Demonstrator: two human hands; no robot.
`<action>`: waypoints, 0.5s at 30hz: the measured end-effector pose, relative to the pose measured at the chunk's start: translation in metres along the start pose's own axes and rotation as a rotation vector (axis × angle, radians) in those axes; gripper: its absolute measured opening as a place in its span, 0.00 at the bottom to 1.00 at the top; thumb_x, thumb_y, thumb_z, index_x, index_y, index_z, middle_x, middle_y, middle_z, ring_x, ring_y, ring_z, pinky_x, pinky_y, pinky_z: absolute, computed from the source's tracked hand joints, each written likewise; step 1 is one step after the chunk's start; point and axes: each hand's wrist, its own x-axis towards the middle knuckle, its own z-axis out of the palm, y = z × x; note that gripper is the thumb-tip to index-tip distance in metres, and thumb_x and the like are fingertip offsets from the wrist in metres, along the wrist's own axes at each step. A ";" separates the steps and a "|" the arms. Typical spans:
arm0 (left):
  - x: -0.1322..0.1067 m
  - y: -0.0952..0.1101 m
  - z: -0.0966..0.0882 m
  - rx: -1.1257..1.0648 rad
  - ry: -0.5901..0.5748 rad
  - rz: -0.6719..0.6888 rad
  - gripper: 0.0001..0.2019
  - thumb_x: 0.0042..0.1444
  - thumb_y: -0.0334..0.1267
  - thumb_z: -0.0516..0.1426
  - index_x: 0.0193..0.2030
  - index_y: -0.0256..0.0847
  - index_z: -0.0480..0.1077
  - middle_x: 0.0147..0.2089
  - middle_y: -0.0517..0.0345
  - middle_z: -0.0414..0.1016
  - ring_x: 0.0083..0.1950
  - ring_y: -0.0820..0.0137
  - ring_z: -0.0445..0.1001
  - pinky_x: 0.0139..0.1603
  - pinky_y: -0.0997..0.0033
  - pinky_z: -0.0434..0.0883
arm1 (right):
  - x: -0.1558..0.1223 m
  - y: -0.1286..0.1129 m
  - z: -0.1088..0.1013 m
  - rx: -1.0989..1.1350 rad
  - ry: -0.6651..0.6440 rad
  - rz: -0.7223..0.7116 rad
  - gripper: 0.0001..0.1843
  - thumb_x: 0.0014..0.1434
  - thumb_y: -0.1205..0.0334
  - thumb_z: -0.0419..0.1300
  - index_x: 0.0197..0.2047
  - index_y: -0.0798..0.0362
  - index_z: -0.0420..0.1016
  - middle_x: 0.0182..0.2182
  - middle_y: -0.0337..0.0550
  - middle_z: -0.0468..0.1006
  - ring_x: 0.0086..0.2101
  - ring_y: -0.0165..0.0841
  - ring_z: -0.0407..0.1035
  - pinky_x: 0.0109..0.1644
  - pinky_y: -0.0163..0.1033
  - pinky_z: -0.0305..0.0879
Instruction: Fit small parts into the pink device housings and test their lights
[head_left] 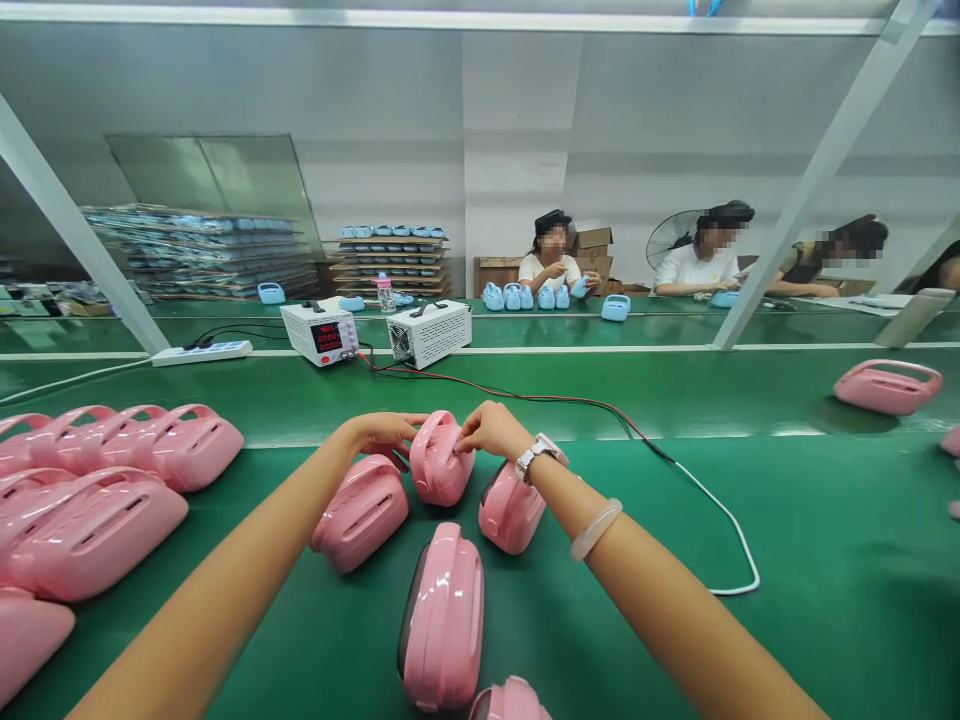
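Both my hands are on one upright pink plastic case (pixel 439 462) in the middle of the green bench (pixel 787 520). My left hand (pixel 384 433) grips its left side with curled fingers. My right hand (pixel 491 429), with a watch and a pale bangle on the wrist, pinches its top right edge. Three more pink cases lie around it: one to the left (pixel 361 512), one to the right (pixel 511 508), one nearer me (pixel 442 615).
Several pink cases (pixel 97 480) are lined up at the left, one (pixel 889 386) lies far right. Two white power units (pixel 375 333) with red and black leads and a power strip (pixel 201 352) stand behind. Three people sit at the far bench with blue cases (pixel 525 296).
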 end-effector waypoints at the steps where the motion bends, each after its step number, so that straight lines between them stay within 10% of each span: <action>1: 0.001 0.000 0.000 0.007 0.000 0.003 0.44 0.34 0.40 0.68 0.62 0.50 0.61 0.44 0.57 0.78 0.38 0.63 0.77 0.36 0.70 0.73 | 0.000 0.000 0.000 -0.008 0.010 -0.001 0.06 0.46 0.62 0.71 0.28 0.56 0.83 0.23 0.43 0.80 0.26 0.28 0.70 0.29 0.30 0.60; 15: -0.002 0.000 0.001 0.033 0.001 0.024 0.43 0.35 0.41 0.66 0.62 0.48 0.61 0.46 0.55 0.77 0.38 0.62 0.77 0.32 0.72 0.73 | -0.001 -0.003 0.002 -0.114 0.033 0.059 0.11 0.42 0.60 0.74 0.28 0.56 0.81 0.29 0.46 0.81 0.33 0.34 0.73 0.37 0.34 0.64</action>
